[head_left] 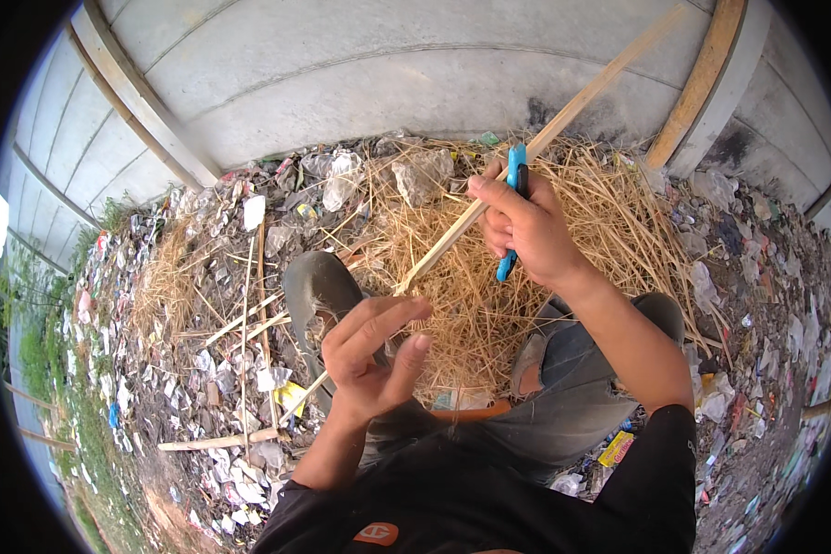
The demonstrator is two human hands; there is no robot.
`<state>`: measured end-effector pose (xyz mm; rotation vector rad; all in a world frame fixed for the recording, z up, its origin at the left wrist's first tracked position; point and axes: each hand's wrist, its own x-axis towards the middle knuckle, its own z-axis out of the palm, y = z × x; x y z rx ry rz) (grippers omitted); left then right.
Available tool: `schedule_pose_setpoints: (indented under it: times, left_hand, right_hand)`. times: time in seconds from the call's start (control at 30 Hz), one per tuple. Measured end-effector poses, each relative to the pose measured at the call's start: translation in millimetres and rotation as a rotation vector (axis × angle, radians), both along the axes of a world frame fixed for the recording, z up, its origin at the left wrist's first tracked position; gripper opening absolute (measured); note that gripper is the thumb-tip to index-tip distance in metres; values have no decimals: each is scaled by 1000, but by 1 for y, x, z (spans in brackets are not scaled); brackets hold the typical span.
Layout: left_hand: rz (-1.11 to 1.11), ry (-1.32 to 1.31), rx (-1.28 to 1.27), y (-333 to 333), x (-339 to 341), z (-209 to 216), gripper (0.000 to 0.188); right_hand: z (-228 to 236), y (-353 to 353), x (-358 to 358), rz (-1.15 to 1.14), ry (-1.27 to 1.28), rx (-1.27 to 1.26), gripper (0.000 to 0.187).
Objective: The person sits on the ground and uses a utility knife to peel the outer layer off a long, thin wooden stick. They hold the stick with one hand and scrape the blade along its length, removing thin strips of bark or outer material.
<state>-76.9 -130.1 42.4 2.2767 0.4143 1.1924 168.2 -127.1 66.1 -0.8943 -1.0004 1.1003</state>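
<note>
My right hand is closed round a long pale bamboo strip and a tool with a blue and black handle. The tool's blade, if any, is hidden. The strip slants from the wall at upper right down toward my left hand. That hand is open, thumb and fingers apart, by the strip's lower end. The strip passes out of sight at my left fingertips. A thin pale stick shows below the left hand; I cannot tell whether it is the same strip. Straw-like shavings lie between my knees.
A grey concrete panel wall with posts rises ahead. Litter and plastic scraps cover the ground. Loose sticks and a short pole lie at left. More long shavings heap beyond my right hand.
</note>
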Motion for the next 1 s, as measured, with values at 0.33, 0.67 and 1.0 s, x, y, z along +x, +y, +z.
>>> schedule_pose_setpoints:
  times: [0.33, 0.67, 1.0]
  left_hand:
    - [-220, 168, -923, 2, -1, -8, 44]
    - [192, 22, -694, 30, 12, -48, 33]
    - [332, 104, -321, 28, 9, -48, 30]
  right_hand:
    - [0, -1, -5, 58, -175, -105, 29]
    - [-7, -16, -25, 40, -1072, -80, 52]
    - [-37, -5, -35, -108, -1382, 35, 52]
